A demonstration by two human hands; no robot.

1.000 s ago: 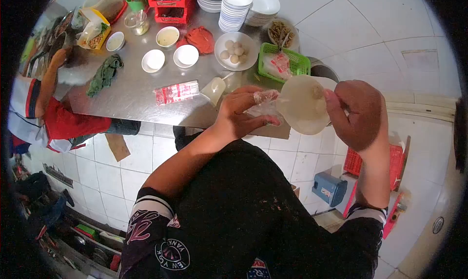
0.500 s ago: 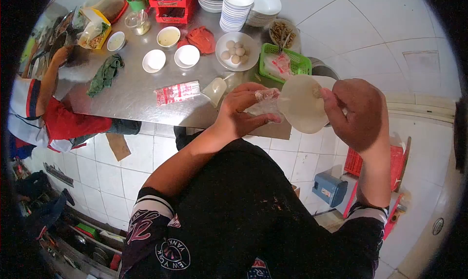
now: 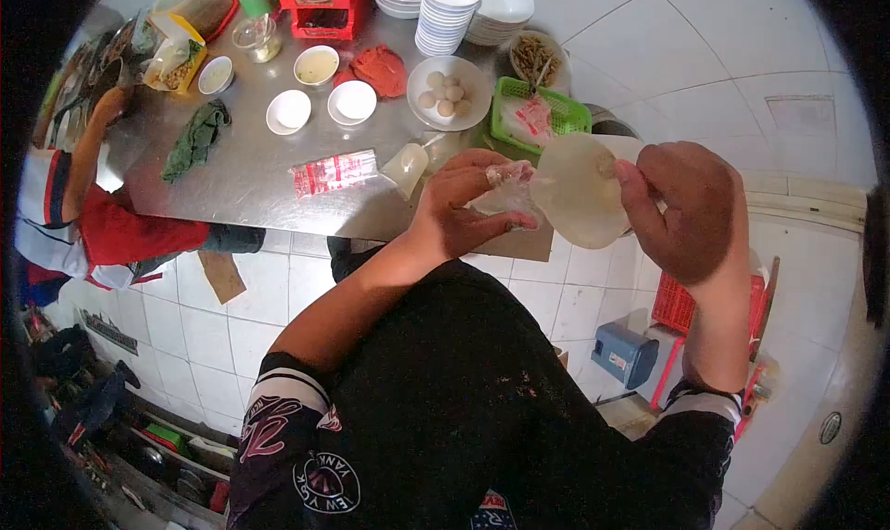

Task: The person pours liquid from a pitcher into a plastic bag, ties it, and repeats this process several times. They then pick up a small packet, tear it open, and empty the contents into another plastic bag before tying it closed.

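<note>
My left hand (image 3: 456, 204) pinches the mouth of a clear plastic bag (image 3: 512, 204), which spreads between thumb and fingers. In my right hand (image 3: 684, 210) is a pale bowl (image 3: 584, 196), gripped at its right side with the thumb over the rim. Cloudy, broth-like liquid shows in the bowl, with a small beige lump near the thumb. The bowl tilts left, its edge right at the bag's mouth. On the steel table just left of my hands lies a filled clear bag (image 3: 406, 167), beside a red-and-white packet of plastic bags (image 3: 334, 173).
A bowl of meatballs (image 3: 422, 106) and a green basket (image 3: 570, 116) stand beyond my hands. Two white bowls (image 3: 289, 110), a red cloth (image 3: 378, 70), a green cloth (image 3: 197, 139) and stacked bowls (image 3: 447, 16) are on the table. Another person's arm (image 3: 88, 145) works at left.
The bowl in my right hand has tipped further toward the bag and risen slightly. My left hand keeps hold of the bag. The whole view has shifted a little.
</note>
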